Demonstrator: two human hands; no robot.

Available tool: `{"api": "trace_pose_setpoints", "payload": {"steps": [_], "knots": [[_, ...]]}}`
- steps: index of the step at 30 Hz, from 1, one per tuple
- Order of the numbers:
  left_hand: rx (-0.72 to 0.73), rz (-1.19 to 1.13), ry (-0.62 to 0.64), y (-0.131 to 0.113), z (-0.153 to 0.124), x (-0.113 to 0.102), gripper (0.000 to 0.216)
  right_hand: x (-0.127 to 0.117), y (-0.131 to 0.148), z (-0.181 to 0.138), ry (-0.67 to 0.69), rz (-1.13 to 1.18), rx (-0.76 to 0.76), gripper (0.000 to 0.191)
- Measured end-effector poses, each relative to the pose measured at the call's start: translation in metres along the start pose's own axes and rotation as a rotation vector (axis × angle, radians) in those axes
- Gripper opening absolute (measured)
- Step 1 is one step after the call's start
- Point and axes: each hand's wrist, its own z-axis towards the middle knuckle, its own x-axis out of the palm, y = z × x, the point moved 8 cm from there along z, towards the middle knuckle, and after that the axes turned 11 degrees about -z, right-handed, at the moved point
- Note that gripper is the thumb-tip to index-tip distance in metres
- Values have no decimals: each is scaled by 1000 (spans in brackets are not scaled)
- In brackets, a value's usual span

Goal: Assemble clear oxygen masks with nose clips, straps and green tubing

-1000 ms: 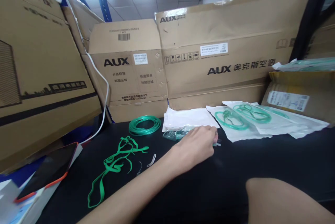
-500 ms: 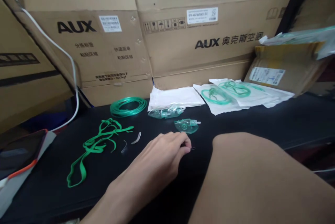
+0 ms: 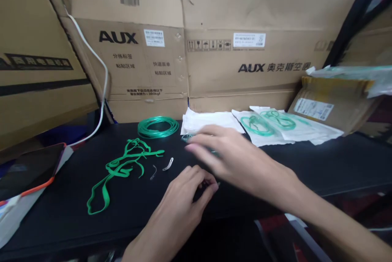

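Observation:
My left hand (image 3: pixel 186 196) is low over the black table (image 3: pixel 122 221), its thumb and index finger pinched on a small thin strip (image 3: pixel 218 183) whose tip just shows. Above it my right hand (image 3: pixel 229 147), blurred by motion, reaches leftward with fingers stretched out and nothing visible in them. It covers most of the clear green masks (image 3: pixel 187 137). To the left of my hands lie a curved pale metal strip (image 3: pixel 168 164) and a thin clear piece (image 3: pixel 153 172). Beyond these is a tangle of flat green elastic straps (image 3: pixel 105 198).
Coiled green tubing (image 3: pixel 157 128) lies at the back, beside white pouches (image 3: pixel 211 122). Packs with green tubing (image 3: pixel 255 125) are farther right, by a small carton (image 3: pixel 330 98). Large AUX cardboard (image 3: pixel 245 12) stands behind. A phone (image 3: pixel 30 172) and white cable (image 3: pixel 105 82) are left.
My right hand has come in over the masks, where a large blurred stretch of skin filled the lower right before. My left hand keeps its pinch. The view has shifted.

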Motion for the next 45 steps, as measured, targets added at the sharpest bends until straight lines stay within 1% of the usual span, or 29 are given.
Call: {"api": "trace_pose_setpoints", "payload": {"steps": [2,3,5,7,9,11,14,17,19,23,25,28,34,39,45], "knots": [[48,-51,41,-2,-3,3,15,-5,-29,-3,11,-63,104,32],[62,-68,61,-1,-4,4,16,-4,-46,-8,14,-96,182,34],[69,-88,40,2,-4,2,18,9,-65,-18,50,-116,230,38],[61,-95,-19,6,-4,-4,18,26,-72,-28,68,-108,239,42],[42,-109,-82,12,-3,-11,19,41,-71,-37,83,-78,238,44],[27,-125,-126,15,-2,-16,20,49,-65,-45,102,-4,220,41],[38,-139,-153,15,-3,-20,21,52,-50,-55,149,142,149,35],[31,-153,-146,15,-4,-20,22,49,-45,-63,159,191,150,37],[23,-165,-131,15,-4,-19,22,48,-45,-66,140,192,154,38],[23,-193,-81,15,-3,-14,20,52,-41,-67,86,199,66,34],[30,-196,-54,14,-2,-12,19,51,-39,-67,42,189,35,35],[23,-189,-47,15,-1,-10,18,47,-33,-67,-7,163,-13,39],[0,-189,-79,19,-1,-11,12,44,-22,-67,8,147,-57,37],[-43,-194,-63,22,0,-9,12,42,-21,-67,-36,124,-75,40],[-47,-205,-44,15,0,-10,15,35,-16,-66,-79,88,-112,41]]}}
